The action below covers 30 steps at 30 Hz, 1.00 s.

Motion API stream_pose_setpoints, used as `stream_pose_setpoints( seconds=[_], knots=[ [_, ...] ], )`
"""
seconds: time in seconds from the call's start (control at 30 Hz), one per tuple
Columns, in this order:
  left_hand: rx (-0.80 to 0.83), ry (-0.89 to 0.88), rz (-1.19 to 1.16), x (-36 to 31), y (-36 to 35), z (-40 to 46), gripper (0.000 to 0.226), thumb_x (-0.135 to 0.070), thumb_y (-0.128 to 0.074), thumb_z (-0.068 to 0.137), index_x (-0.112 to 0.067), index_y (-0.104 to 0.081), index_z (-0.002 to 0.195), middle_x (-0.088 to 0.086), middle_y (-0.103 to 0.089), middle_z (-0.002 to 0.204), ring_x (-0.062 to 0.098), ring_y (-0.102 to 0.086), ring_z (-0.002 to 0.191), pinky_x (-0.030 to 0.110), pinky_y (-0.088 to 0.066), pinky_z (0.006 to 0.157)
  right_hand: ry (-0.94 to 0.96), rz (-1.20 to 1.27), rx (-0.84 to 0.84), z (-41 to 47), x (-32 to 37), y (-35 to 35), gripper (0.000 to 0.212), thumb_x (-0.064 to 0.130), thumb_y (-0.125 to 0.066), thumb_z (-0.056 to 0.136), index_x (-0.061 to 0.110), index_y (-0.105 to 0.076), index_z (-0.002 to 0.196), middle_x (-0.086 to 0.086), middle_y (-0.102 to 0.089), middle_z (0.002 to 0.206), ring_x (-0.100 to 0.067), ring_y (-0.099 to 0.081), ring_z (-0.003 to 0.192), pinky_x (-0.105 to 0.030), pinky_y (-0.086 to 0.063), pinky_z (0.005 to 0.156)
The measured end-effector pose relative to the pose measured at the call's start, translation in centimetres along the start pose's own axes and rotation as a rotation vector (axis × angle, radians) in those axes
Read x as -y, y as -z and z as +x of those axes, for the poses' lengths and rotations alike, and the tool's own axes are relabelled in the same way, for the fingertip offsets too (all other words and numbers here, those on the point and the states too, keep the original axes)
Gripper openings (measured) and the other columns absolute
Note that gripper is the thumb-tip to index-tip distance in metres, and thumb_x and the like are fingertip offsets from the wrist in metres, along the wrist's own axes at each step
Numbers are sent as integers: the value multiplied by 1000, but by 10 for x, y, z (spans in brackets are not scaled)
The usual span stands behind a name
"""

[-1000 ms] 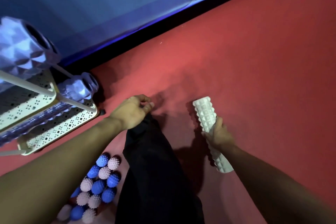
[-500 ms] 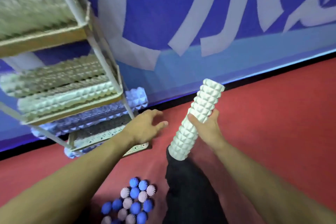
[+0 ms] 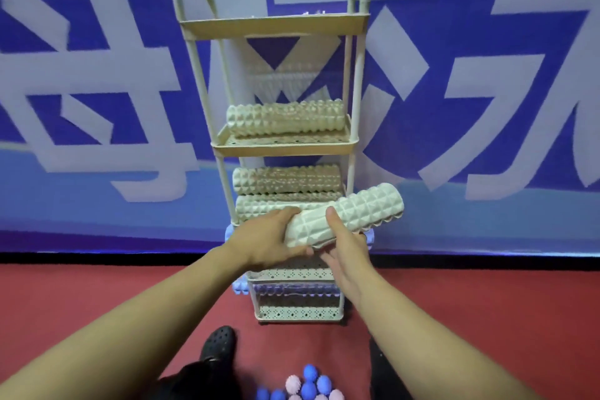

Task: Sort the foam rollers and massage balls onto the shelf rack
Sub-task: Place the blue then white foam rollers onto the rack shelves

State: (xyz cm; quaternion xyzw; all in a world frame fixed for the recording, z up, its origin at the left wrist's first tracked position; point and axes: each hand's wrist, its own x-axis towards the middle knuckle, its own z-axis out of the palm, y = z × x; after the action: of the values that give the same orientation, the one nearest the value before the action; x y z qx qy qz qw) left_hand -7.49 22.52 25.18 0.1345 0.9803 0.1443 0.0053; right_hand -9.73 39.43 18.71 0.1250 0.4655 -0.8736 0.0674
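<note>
I hold a white ridged foam roller (image 3: 360, 211) nearly level in front of the cream shelf rack (image 3: 355, 81). My left hand (image 3: 269, 240) grips its left end and my right hand (image 3: 344, 243) grips it from below, thumb over the top. White rollers lie on the rack: one on the second tier (image 3: 285, 117), two on the third (image 3: 287, 177). Pale blue rollers (image 3: 292, 294) lie on the lower tiers, partly hidden by my hands. A cluster of spiky blue and pink massage balls (image 3: 308, 388) sits on the red floor at the bottom edge.
The rack stands against a blue wall banner with large white lettering (image 3: 130, 75). My black shoe (image 3: 217, 344) is on the red floor left of the rack's foot. The top tier (image 3: 276, 26) is seen from below, so its contents are hidden.
My view swung up from the floor to face the rack. My right hand lifted the white roller off the floor, and my left hand has taken its other end in front of the shelves.
</note>
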Motion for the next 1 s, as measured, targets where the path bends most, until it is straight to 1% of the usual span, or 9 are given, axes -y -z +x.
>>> stream_pose_setpoints(
  seconds=[0.13, 0.27, 0.33, 0.4, 0.47, 0.53, 0.67, 0.77, 1.0],
  knots=[
    [-56, 2, 158, 21, 23, -17, 88, -83, -57, 73, -34, -38, 144, -6, -60, 133, 23, -61, 115, 38, -49, 81, -21, -79, 89, -16, -1, -32, 62, 38, -80, 84, 11, -55, 134, -9, -73, 119, -29, -73, 103, -53, -60, 84],
    [-116, -24, 236, 38, 44, -24, 84, -79, -55, 78, -32, -36, 145, -7, -57, 133, 22, -59, 118, 40, -51, 82, -55, -607, 98, -42, 31, -45, 58, 62, -70, 84, 16, -65, 119, -6, -77, 100, -21, -77, 81, -41, -63, 82],
    [-144, -19, 249, 46, 57, -21, 82, -76, -56, 80, -29, -37, 144, -5, -57, 134, 23, -59, 117, 41, -52, 83, 161, -985, 6, -46, 49, -48, 57, 67, -63, 85, 12, -76, 91, 1, -77, 73, -16, -74, 69, -42, -61, 81],
    [-173, -18, 287, 53, 69, -17, 83, -76, -57, 80, -28, -37, 144, -2, -57, 133, 25, -60, 115, 41, -53, 83, 478, -1245, -90, -48, 66, -53, 59, 72, -61, 83, 16, -77, 76, 6, -74, 67, -11, -70, 70, -38, -58, 78],
    [-198, -38, 335, 57, 80, -14, 85, -76, -57, 80, -27, -35, 146, 0, -57, 133, 27, -60, 115, 41, -51, 85, 806, -1357, -70, -46, 82, -62, 43, 68, -67, 80, 27, -74, 92, 13, -71, 87, -8, -64, 88, -33, -54, 81],
    [-221, -85, 397, 61, 90, -12, 84, -74, -57, 82, -26, -36, 146, 0, -57, 134, 26, -58, 117, 39, -47, 89, 1021, -1561, 95, -37, 100, -73, 52, 63, -71, 79, 31, -64, 119, 13, -62, 114, -13, -55, 110, -32, -43, 93],
    [-313, -246, 478, 70, 105, -7, 81, -74, -55, 82, -25, -40, 145, -3, -59, 126, 23, -59, 112, 36, -45, 92, 944, -2009, 308, -19, 133, -95, 87, 81, -61, 74, 37, -40, 145, 11, -54, 140, -17, -48, 131, -36, -33, 109],
    [-389, -312, 506, 79, 111, -3, 81, -75, -50, 82, -24, -41, 145, -4, -60, 128, 22, -60, 113, 35, -46, 91, 764, -1994, 405, -15, 147, -106, 88, 80, -64, 73, 38, -39, 146, 12, -57, 139, -18, -55, 125, -39, -46, 99],
    [-438, -354, 519, 87, 125, 15, 76, -70, -51, 86, -23, -40, 144, -5, -59, 126, 21, -59, 107, 35, -48, 88, 806, -2116, 397, 3, 157, -116, 91, 92, -49, 71, 39, -37, 145, 9, -58, 134, -20, -58, 118, -40, -51, 90]
  ],
)
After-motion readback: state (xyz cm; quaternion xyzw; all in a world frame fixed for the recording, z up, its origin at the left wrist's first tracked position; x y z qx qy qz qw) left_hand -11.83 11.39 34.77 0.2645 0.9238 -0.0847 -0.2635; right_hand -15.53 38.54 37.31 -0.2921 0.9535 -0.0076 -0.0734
